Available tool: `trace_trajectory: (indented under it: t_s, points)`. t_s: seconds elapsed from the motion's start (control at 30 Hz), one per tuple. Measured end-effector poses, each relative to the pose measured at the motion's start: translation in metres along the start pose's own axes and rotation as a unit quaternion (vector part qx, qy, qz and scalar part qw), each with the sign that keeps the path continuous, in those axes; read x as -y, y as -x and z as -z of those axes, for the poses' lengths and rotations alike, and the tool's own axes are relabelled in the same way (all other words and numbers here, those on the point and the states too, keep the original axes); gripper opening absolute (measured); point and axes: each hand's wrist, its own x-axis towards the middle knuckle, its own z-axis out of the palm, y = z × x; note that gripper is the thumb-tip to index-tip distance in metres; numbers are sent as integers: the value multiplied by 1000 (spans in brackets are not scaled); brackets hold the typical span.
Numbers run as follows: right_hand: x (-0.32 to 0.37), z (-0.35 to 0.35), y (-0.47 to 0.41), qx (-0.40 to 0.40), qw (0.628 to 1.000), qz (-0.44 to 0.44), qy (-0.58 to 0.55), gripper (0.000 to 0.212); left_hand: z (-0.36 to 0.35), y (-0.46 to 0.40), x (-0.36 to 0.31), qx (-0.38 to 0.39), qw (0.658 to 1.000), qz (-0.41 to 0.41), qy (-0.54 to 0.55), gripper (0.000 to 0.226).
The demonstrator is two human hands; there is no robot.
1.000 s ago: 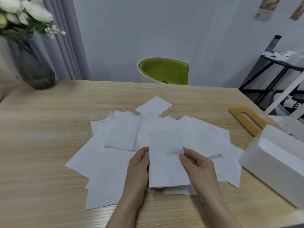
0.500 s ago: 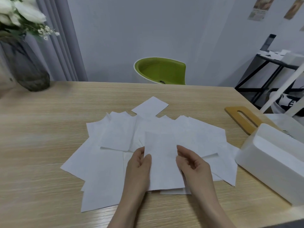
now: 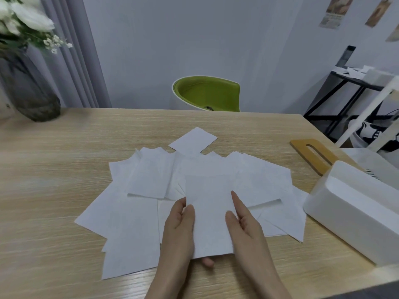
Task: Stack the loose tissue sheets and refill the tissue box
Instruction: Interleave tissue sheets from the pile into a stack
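With my left hand (image 3: pixel 179 229) pinching one edge of the small tissue stack (image 3: pixel 210 216) and my right hand (image 3: pixel 244 225) laid flat-fingered on the other, low over the loose tissue sheets (image 3: pixel 133 212) on the table (image 3: pixel 54 190), I fear this light hold lets sheets slip askew before reaching the tissue box (image 3: pixel 356 210).

The right hand (image 3: pixel 244 223) has uncurled, fingers seemingly flat on the tissue sheet (image 3: pixel 210 214).
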Motion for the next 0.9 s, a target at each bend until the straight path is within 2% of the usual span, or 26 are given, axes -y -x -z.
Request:
trace_trajectory:
  t_s: [0.27, 0.5, 0.6, 0.77, 0.9]
  points:
    - [-7, 0, -4, 0, 1000, -12, -2, 47, -6, -3, 4, 3, 999, -9, -53, 21]
    - [-10, 1, -8, -6, 1000, -17, -8, 49, -8, -3, 0, 46, 993, -11, -108, 18]
    - [-11, -1, -8, -11, 1000, -16, -16, 50, -7, -3, 0, 53, 994, -9, -97, 19]
    - [-8, 1, -11, -4, 1000, -2, -24, 51, 1, -11, 1, 21, 999, -16, -45, 18]
    - [-3, 22, -24, -58, 994, 71, 64, 37, 12, -15, -5, 0, 1000, -1, 11, 15]
